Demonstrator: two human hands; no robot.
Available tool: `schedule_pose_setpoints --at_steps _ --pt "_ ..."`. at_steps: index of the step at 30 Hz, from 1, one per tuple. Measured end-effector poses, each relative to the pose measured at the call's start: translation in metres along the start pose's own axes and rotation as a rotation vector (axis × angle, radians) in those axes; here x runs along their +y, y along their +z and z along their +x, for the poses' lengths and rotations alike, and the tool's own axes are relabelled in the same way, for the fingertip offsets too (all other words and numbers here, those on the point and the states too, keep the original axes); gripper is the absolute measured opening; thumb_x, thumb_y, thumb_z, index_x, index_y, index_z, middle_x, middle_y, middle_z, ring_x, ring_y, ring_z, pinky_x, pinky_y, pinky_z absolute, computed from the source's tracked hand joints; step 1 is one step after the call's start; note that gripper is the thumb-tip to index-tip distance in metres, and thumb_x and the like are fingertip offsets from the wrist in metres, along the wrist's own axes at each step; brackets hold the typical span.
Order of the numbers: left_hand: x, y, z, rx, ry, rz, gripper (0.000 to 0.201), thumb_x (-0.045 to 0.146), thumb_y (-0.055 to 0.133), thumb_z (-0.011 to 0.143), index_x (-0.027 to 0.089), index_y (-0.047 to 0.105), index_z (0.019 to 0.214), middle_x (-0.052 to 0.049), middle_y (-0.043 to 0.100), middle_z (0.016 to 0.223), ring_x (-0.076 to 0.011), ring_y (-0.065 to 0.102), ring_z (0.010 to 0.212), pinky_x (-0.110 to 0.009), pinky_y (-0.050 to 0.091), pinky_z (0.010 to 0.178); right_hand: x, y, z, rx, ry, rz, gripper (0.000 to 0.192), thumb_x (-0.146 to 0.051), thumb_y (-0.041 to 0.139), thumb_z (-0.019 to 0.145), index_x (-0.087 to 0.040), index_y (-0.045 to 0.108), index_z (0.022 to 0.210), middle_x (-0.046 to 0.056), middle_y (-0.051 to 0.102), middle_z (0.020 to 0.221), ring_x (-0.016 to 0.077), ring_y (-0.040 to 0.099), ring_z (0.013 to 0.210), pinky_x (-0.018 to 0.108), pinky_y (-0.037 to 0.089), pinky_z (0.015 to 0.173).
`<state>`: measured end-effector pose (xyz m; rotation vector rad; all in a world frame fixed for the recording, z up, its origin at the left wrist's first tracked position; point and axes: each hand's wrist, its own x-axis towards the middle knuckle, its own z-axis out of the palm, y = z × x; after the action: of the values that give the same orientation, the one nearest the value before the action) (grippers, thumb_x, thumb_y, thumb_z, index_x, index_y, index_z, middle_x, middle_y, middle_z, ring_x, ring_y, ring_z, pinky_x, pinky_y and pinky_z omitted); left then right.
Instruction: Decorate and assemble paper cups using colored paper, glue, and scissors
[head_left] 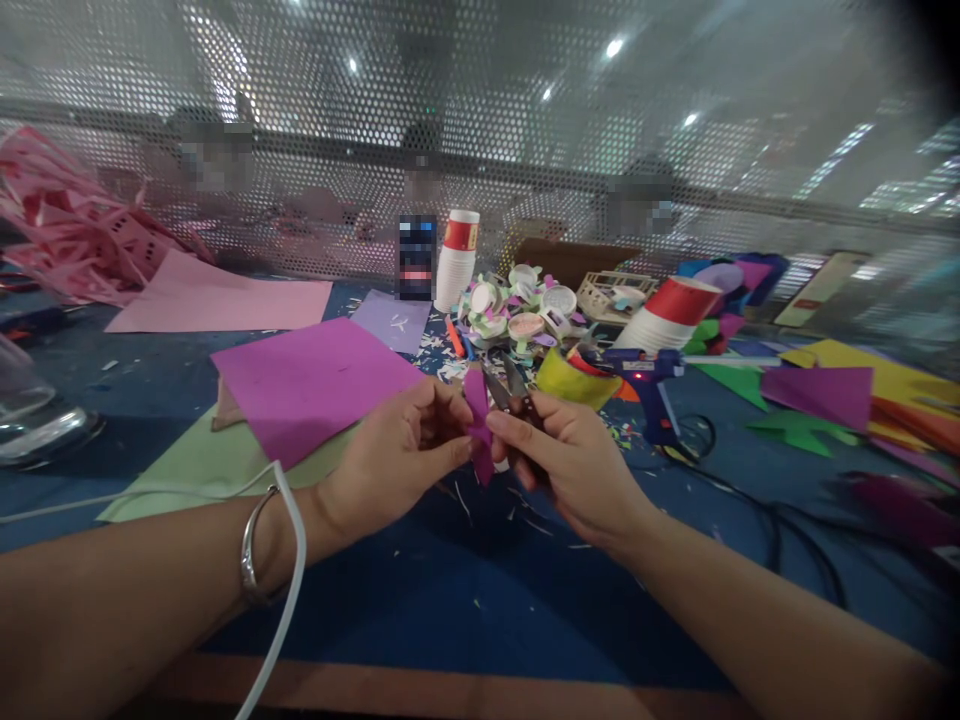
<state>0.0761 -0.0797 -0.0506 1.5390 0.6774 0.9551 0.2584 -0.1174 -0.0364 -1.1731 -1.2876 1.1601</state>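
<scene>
The left hand (pixel 401 440) pinches a magenta paper strip (pixel 478 398), apparently steadying it beside the scissors (pixel 516 382) gripped in the right hand (pixel 581 455).

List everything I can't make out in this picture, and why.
All in the head view:
1. Handles of the scissors: largely covered by the right hand.
2. Edges of the purple paper piece: partly behind the fingers.
3. Clear vessel: cut off by the left edge.
4. Magenta item at far right: too blurred to identify.
5. Phone screen: pixelated, unreadable.
</scene>
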Motion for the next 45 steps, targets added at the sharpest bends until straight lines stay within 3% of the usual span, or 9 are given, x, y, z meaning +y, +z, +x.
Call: schedule_pose_setpoints --at_steps 7,13,18,21,25,33,38,45 --pt "0.001 -0.002 0.000 -0.012 0.018 0.027 0.018 0.020 0.071 0.085 0.019 0.058 0.097 -0.005 0.067 0.092 -0.0174 0.066 0.085 -0.033 0.055 0.078 0.000 0.001 0.000 0.003 0.008 0.006 0.031 -0.041 0.076 0.085 -0.017 0.061 0.072 -0.001 0.067 0.065 0.0032 0.046 0.040 0.019 0.029 0.039" --pt "0.007 0.000 -0.003 -0.050 0.022 0.002 0.030 0.013 0.068 0.085 0.015 0.061 0.114 -0.005 0.069 0.096 -0.0143 0.067 0.082 -0.029 0.055 0.075 0.001 0.000 0.001 0.024 -0.025 0.006 0.032 -0.044 0.074 0.087 -0.017 0.061 0.075 -0.002 0.066 0.065 0.0035 0.046 0.041 0.019 0.029 0.040" --pt "0.008 -0.005 -0.001 -0.021 -0.050 0.068 0.048 0.021 0.070 0.087 0.019 0.058 0.133 0.001 0.066 0.079 -0.0122 0.061 0.071 -0.025 0.050 0.064 -0.002 -0.004 0.000 0.080 -0.011 -0.123 0.034 -0.047 0.069 0.090 -0.019 0.057 0.075 -0.006 0.052 0.059 0.0050 0.040 0.045 0.021 0.026 0.042" --pt "0.008 -0.009 0.001 -0.008 -0.077 0.090 0.052 0.019 0.068 0.088 0.021 0.056 0.138 0.003 0.062 0.072 -0.0107 0.058 0.064 -0.024 0.047 0.060 -0.003 -0.007 0.000 0.039 0.035 -0.182 0.042 -0.055 0.058 0.095 -0.019 0.055 0.072 -0.005 0.046 0.060 0.0070 0.036 0.048 0.023 0.025 0.044" --pt "0.010 -0.012 0.003 0.038 -0.052 0.110 0.056 0.018 0.066 0.088 0.023 0.054 0.142 0.001 0.064 0.079 -0.0130 0.061 0.073 -0.025 0.049 0.065 -0.004 -0.007 -0.001 -0.018 0.079 -0.226 0.049 -0.062 0.048 0.097 -0.019 0.063 0.080 -0.003 0.042 0.064 0.0108 0.037 0.056 0.026 0.026 0.049" --pt "0.015 -0.013 0.003 -0.013 -0.036 0.157 0.059 0.016 0.066 0.086 0.019 0.053 0.144 0.002 0.060 0.076 -0.0110 0.057 0.069 -0.022 0.046 0.061 -0.004 -0.011 -0.001 -0.185 0.025 -0.367 0.043 -0.058 0.052 0.097 -0.020 0.063 0.080 -0.004 0.040 0.063 0.0105 0.028 0.053 0.027 0.023 0.052" --pt "0.014 -0.012 0.003 -0.040 -0.060 0.200 0.057 0.013 0.064 0.084 0.019 0.056 0.141 0.000 0.064 0.084 -0.0113 0.059 0.071 -0.021 0.048 0.060 -0.007 -0.014 -0.003 -0.248 0.021 -0.420 0.040 -0.057 0.056 0.096 -0.019 0.068 0.088 -0.005 0.043 0.065 0.0099 0.031 0.055 0.027 0.025 0.053" --pt "0.010 -0.012 0.000 -0.095 -0.041 0.179 0.055 0.018 0.064 0.086 0.022 0.056 0.140 -0.003 0.067 0.093 -0.0132 0.062 0.074 -0.026 0.055 0.065 -0.007 -0.016 -0.003 -0.271 0.026 -0.448 0.044 -0.059 0.055 0.096 -0.019 0.065 0.084 -0.005 0.040 0.065 0.0098 0.032 0.056 0.027 0.023 0.052"
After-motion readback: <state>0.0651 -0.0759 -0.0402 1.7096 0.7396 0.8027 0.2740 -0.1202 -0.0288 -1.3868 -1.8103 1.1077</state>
